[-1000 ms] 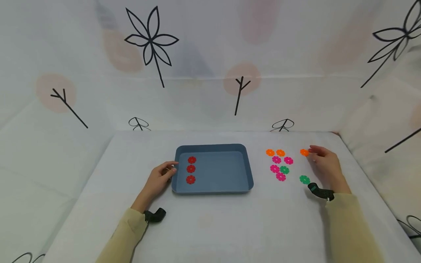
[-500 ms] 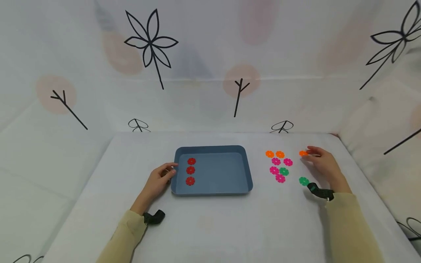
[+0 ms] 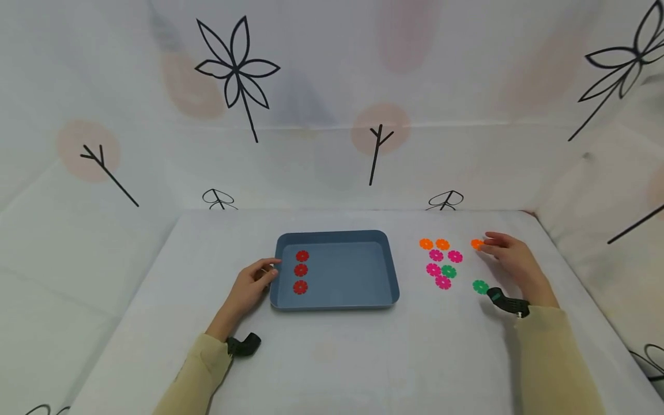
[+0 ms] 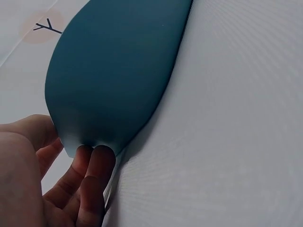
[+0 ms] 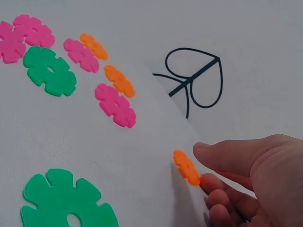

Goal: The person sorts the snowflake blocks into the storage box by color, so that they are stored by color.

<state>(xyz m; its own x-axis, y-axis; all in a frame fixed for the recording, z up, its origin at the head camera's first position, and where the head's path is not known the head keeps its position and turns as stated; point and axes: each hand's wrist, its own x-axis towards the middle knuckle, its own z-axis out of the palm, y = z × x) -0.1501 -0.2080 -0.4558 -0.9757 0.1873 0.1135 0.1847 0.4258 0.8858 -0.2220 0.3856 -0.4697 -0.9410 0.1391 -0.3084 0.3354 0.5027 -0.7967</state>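
At the left end of the blue-grey tray (image 3: 353,271), my left hand (image 3: 250,285) holds the rim. The left wrist view shows thumb and fingers around the tray's end (image 4: 113,71). Three red flower-shaped discs (image 3: 301,270) lie in a column inside the tray, near that end. My right hand (image 3: 510,259) is over the table's right side, its fingertips right at the edge of an orange flower-shaped disc (image 5: 187,168). In the right wrist view the thumb and fingers stand apart, to the right of that disc.
Right of the tray lie two more orange discs (image 3: 442,244), several pink discs (image 3: 443,282) and a green disc (image 3: 448,271). Another green disc (image 3: 480,287) lies beside my right wrist strap (image 3: 507,302). A patterned cloth wall (image 3: 311,167) rises behind the table.
My right hand and the orange disc at its fingertips have shifted slightly left. The head view has tilted a little upward. My left hand stays at the tray's end.
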